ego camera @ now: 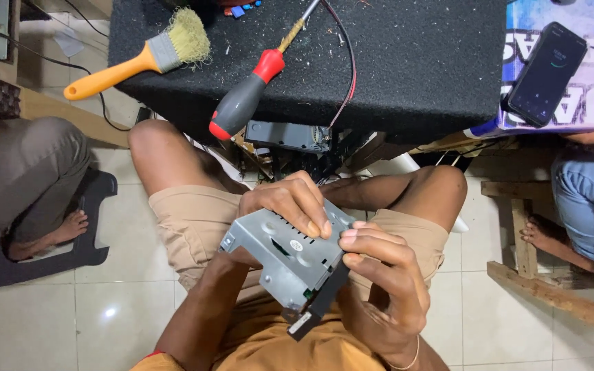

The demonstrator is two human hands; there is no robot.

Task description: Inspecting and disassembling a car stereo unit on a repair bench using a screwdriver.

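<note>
A grey metal box-shaped device chassis (pixel 280 257) with a dark front edge rests over my lap. My left hand (pixel 290 203) lies on top of it, fingers curled over its upper face. My right hand (pixel 383 275) grips its right side and dark front, thumb and fingers pressed against the metal. Both hands hold it just below the edge of a black carpeted bench top (pixel 414 62).
On the bench lie a paintbrush with an orange handle (pixel 139 58), a red and grey screwdriver (pixel 252 93), and a red and black wire (pixel 348 62). A dark phone (pixel 546 74) lies at the right. Other people's legs show at the left (pixel 22 185) and right (pixel 589 206).
</note>
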